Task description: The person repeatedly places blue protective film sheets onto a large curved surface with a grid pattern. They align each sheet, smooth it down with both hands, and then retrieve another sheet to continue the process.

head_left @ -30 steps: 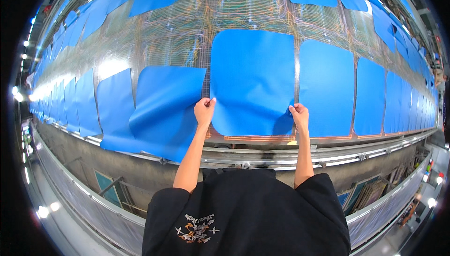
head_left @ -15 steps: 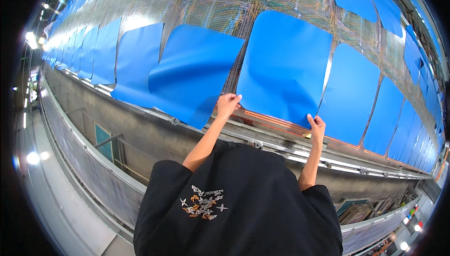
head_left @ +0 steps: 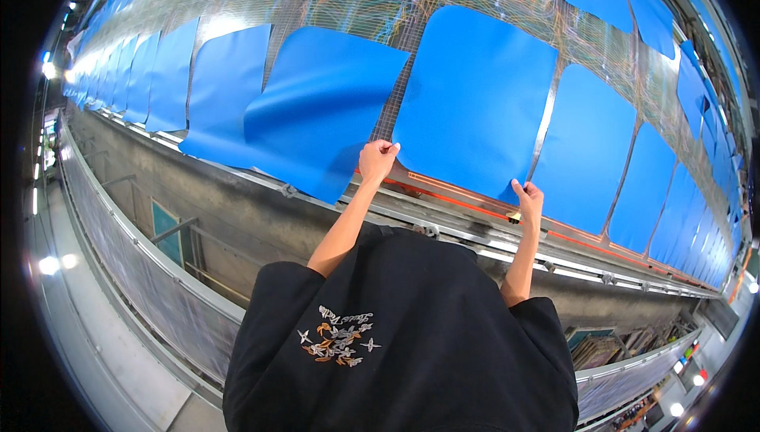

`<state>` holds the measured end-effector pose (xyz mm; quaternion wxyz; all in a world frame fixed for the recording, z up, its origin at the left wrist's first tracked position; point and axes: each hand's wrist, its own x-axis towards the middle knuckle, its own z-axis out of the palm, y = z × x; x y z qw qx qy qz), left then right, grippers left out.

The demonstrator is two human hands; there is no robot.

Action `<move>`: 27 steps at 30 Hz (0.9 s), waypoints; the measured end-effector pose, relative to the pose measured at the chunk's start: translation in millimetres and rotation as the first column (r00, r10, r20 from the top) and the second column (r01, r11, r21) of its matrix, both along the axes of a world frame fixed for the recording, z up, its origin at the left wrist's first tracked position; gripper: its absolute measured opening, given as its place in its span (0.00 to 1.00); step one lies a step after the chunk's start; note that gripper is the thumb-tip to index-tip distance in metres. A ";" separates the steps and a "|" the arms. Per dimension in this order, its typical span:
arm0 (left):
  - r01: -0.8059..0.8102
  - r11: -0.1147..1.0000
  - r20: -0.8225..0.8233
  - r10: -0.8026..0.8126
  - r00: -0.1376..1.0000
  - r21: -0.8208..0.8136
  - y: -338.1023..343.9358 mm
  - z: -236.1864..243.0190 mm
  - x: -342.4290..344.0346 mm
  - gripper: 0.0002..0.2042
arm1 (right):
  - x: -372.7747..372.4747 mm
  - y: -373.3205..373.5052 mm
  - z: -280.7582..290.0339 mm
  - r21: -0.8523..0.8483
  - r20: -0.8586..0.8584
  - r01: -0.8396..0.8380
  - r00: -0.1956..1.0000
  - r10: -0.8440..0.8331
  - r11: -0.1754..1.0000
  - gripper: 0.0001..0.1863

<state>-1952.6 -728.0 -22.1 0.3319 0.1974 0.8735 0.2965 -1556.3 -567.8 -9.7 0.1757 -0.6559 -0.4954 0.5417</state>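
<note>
A flexible blue sheet (head_left: pixel 475 92) with rounded far corners lies on the long patterned table (head_left: pixel 348 9) in front of me. My left hand (head_left: pixel 378 161) is closed on its near left corner, thumb against the edge. At its near right corner, my right hand (head_left: pixel 529 197) pinches the edge, thumb on top. The sheet lies almost flat, and its near edge runs along an orange-lined strip. Left of my left hand, another blue sheet (head_left: pixel 324 100) is rippled, its near corner hanging over the table edge. A flat blue sheet (head_left: pixel 590 143) lies to the right.
Rows of similar blue sheets (head_left: pixel 170 76) continue both ways along the table, with more on its far side. A metal rail (head_left: pixel 483 254) with small fittings follows the near edge. Below it, a concrete-grey side (head_left: pixel 229 206) and a lower railing (head_left: pixel 127 218) run past me.
The sheet between my hands has flattened; the bulge near its near edge is gone. Both hands keep their pinch at the corners and sit slightly higher and further left in view.
</note>
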 end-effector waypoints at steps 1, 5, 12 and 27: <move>0.004 1.000 -0.021 -0.004 1.000 -0.016 1.7 2.0 0.9 0.16 | -1.0 -0.1 -2.6 0.014 0.050 -0.016 0.999 0.015 1.000 0.19; -0.010 1.000 -0.067 0.012 0.998 0.026 -2.6 -3.1 0.7 0.16 | -2.7 -1.2 -13.9 0.080 0.147 -0.032 0.989 0.020 0.996 0.20; -0.011 1.000 -0.034 0.011 0.999 -0.001 0.7 2.9 3.4 0.15 | -1.3 -1.3 -14.5 0.082 0.164 -0.011 0.987 -0.003 0.997 0.20; 0.021 0.999 -0.084 -0.018 0.996 0.025 1.2 -1.3 1.2 0.16 | -4.6 -2.9 -10.2 0.119 0.245 -0.025 0.970 -0.005 0.993 0.22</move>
